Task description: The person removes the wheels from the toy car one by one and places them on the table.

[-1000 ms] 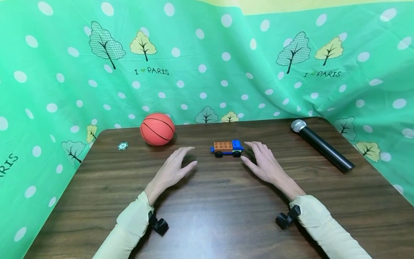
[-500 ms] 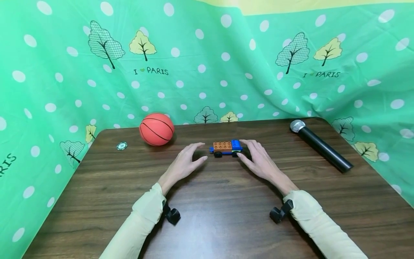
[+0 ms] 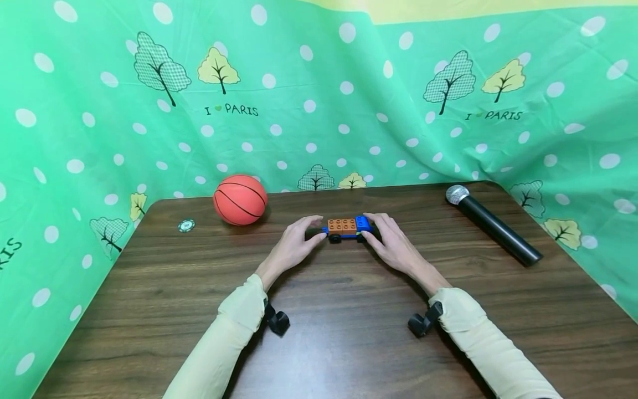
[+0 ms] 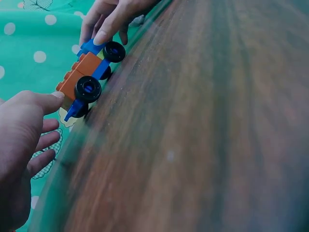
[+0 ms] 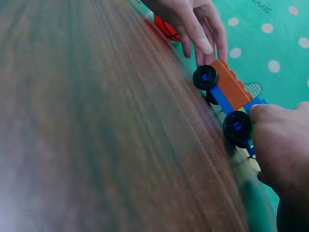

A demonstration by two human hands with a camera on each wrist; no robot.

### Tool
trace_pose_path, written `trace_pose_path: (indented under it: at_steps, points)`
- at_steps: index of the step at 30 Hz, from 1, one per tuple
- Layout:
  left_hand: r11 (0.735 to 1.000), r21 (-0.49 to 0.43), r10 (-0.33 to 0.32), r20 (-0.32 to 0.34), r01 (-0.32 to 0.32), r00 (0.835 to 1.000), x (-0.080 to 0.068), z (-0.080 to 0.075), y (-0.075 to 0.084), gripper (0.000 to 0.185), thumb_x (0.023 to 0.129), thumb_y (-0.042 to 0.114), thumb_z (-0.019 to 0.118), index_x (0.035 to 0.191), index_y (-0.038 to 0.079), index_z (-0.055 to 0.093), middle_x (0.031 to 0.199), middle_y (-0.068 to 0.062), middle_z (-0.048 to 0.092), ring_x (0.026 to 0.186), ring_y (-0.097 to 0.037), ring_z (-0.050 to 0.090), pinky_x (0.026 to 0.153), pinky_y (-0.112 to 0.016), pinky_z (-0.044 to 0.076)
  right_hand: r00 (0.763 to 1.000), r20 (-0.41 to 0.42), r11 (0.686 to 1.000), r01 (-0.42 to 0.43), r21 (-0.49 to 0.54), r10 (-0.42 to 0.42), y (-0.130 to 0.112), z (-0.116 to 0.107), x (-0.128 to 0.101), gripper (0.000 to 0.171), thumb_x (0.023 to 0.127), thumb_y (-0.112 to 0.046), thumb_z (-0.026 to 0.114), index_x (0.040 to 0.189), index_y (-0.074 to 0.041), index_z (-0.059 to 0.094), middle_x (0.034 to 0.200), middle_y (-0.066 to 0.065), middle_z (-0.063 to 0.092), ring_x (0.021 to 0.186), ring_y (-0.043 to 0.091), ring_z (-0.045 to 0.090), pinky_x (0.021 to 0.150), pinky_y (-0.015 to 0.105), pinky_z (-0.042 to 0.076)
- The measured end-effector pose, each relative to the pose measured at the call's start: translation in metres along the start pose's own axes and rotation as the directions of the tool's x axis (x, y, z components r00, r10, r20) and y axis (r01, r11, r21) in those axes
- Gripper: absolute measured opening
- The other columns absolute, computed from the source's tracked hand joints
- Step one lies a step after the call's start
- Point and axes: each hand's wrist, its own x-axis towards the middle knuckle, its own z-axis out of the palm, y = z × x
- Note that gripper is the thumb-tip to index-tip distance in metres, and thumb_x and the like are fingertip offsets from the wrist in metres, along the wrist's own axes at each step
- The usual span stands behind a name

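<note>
Toy car is sitting on the wooden table, mid-table toward the far edge, wheels down. It is a brick build: blue base, orange studded block on top, blue block at its right end, black wheels.

Left hand is closing in on the car's left end. In the left wrist view the thumb tip is touching the orange block; the other fingers are curling loosely behind the car, and whether they are making contact is hidden. Right hand is doing the same at the right end: in the right wrist view the thumb is pressing on the blue end above the wheel, the fingers are wrapping over the far side, and their tips are out of sight. So both hands are pinching the car from opposite ends, and the car is not lifting.

Both wrist views are motion-blurred on the table surface; the car's far side is not showing in any view. The forearms are cut off by the bottom edge of the head view.

Basketball is resting well to the left of the car, a small round token is lying near the left table edge, and a black microphone is lying well off to the right. No containers are showing in view. Green dotted cloth is hanging behind the table.
</note>
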Motion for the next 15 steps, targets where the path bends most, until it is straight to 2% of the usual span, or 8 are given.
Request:
trace_pose_path:
  at_steps: [8, 15]
  points:
    - [1.0, -0.019, 0.015, -0.002, -0.015, 1.0, 0.008, 0.006, 0.003, 0.047, 0.101, 0.021, 0.07, 0.141, 0.0, 0.058, 0.133, -0.016, 0.064, 0.123, -0.029, 0.061, 0.106, -0.047, 0.046, 1.0, -0.024, 1.0, 0.002, 0.017, -0.001, 0.003, 0.004, 0.003, 0.047, 0.105, -0.014, 0.063, 0.147, 0.001, 0.05, 0.135, 0.021, 0.055, 0.12, 0.034, 0.053, 0.098, 0.054, 0.046]
    - [0.999, -0.021, 0.027, -0.005, -0.027, 1.0, 0.011, 0.01, 0.003, 0.042, 0.101, 0.017, 0.07, 0.138, -0.002, 0.061, 0.125, -0.015, 0.067, 0.115, -0.028, 0.063, 0.102, -0.047, 0.048, 1.0, -0.004, 0.999, -0.006, 0.049, 0.006, 0.003, 0.003, 0.005, 0.047, 0.105, -0.014, 0.062, 0.147, 0.003, 0.05, 0.135, 0.021, 0.055, 0.119, 0.034, 0.055, 0.098, 0.053, 0.047]
